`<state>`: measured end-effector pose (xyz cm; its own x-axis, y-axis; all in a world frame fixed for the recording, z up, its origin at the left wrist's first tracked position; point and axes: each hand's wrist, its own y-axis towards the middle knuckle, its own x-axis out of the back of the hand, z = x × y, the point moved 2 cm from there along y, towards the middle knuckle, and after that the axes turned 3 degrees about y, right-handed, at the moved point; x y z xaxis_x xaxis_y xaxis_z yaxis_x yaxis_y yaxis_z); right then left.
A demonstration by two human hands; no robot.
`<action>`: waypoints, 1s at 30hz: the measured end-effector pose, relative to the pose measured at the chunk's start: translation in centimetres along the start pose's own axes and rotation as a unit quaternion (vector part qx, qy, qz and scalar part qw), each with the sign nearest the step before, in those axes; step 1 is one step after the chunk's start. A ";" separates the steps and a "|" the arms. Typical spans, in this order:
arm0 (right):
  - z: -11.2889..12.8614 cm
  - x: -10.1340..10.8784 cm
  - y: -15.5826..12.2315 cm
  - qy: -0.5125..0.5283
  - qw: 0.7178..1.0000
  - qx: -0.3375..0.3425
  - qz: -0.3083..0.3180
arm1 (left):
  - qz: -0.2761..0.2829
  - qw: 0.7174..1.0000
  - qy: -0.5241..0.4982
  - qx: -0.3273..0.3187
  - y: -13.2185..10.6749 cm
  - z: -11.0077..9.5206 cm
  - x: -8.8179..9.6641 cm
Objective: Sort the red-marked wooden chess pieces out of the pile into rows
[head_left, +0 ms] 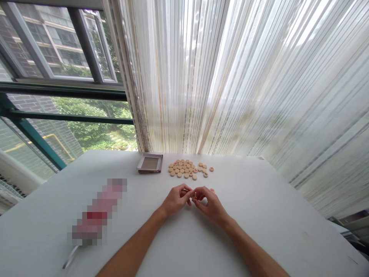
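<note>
My left hand [176,200] and my right hand [211,204] meet over the white table, fingertips together. Between them is a small round wooden Chinese chess piece [193,195] with a dark mark on its face, pinched by the fingers of both hands. Just behind my right hand lies a piece with a red character [212,191], partly covered by the fingers. Farther back spreads a loose cluster of wooden Chinese chess pieces [182,169], most with plain faces up. A few show red or black characters, such as a black-marked piece [205,174] at its right side.
Left of the cluster stands a shallow open box [150,163]. A blurred pink and red object [99,213] lies on the table's left part, a white strip [70,257] at its near end. Striped sheer curtains [184,77] hang behind the table [273,215], beside an open window.
</note>
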<state>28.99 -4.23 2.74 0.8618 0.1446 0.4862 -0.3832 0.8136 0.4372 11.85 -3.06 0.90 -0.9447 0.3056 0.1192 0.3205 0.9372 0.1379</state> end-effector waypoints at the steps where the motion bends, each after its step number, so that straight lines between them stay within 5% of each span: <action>1: 0.0 0.0 0.0 0.000 1.000 -0.003 0.001 | 0.001 1.000 0.002 0.000 0.0 0.0 0.0; 15: -0.2 0.4 0.3 0.041 0.999 -0.032 -0.007 | 0.014 0.999 0.014 -0.026 -0.1 0.0 -0.1; 30: -1.0 0.7 0.5 0.198 0.971 -0.129 -0.015 | 0.002 0.999 0.026 -0.029 -0.1 -0.2 -0.2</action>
<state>29.75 -3.11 2.57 0.9511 0.2828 0.1239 -0.3041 0.9274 0.2176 12.05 -3.29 1.03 -0.9390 0.2986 0.1703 0.3290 0.9243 0.1933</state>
